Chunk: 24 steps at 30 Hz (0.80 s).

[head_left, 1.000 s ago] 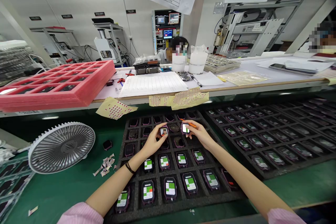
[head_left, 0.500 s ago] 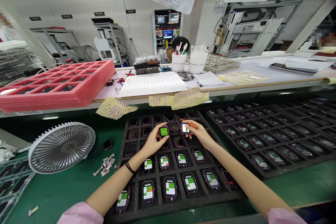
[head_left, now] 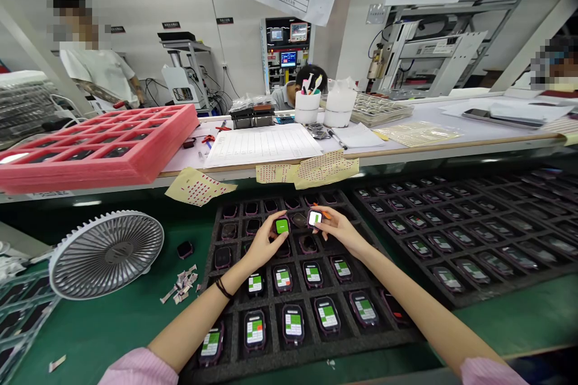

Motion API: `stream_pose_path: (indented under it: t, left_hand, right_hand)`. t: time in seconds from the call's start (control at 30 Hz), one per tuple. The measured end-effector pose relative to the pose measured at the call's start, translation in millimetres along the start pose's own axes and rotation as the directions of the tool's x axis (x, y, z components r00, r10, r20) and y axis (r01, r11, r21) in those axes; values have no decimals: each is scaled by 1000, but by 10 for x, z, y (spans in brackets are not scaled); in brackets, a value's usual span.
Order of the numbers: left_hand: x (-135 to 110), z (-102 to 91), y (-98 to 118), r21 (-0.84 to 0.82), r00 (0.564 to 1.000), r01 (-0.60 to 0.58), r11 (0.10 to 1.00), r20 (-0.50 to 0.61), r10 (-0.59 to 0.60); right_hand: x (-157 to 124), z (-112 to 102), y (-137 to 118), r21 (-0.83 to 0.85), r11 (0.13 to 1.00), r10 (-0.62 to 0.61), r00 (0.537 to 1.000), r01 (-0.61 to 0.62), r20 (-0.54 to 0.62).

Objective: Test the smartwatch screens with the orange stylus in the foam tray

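My left hand (head_left: 267, 239) is closed around a smartwatch with a green screen (head_left: 282, 225), thumb at its lower edge. To its right, my right hand (head_left: 339, 228) grips a second smartwatch, whose screen is white with some green (head_left: 315, 218). Both watches are held above a black foam tray (head_left: 266, 356), screens facing me. Several more watches lie in the tray's compartments. In the nearer rows their screens are lit green and white, like this watch (head_left: 293, 323); in the farther rows they are dark. An orange strip shows by my right fingers.
A grey fan (head_left: 108, 254) stands at left on the green mat (head_left: 149, 331), near small loose strips (head_left: 182, 284) and one dark watch (head_left: 185, 248). Another watch tray (head_left: 451, 295) lies right. The shelf ahead holds a pink foam tray (head_left: 149, 156) and papers (head_left: 266, 144). People are beyond.
The watch in my right hand has shifted slightly left, and my right thumb has moved lower on it. My left hand is almost still. A person in white has appeared at back left.
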<state>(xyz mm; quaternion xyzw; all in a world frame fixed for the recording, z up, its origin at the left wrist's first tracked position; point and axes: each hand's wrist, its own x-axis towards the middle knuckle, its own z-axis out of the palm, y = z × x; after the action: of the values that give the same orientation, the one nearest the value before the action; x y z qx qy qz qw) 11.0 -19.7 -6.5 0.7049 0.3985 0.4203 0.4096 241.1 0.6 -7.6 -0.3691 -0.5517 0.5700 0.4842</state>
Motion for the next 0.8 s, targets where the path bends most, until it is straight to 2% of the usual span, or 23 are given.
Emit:
stream_pose_path:
  t: [0.2, 0.47, 0.8]
  left_hand:
    - [-2, -1, 2, -2, 1000, 0, 1000, 1, 0]
    - [0, 1, 12, -15, 1000, -9, 1000, 6, 9]
    - [2, 4, -7, -23, 1000, -8, 1000, 7, 8]
  right_hand:
    - [2, -25, 15, 4, 1000, 28, 1000, -28, -10]
    - [-17, -33, -10, -29, 998, 44, 990, -48, -131]
    - [10, -26, 35, -32, 999, -16, 998, 14, -66]
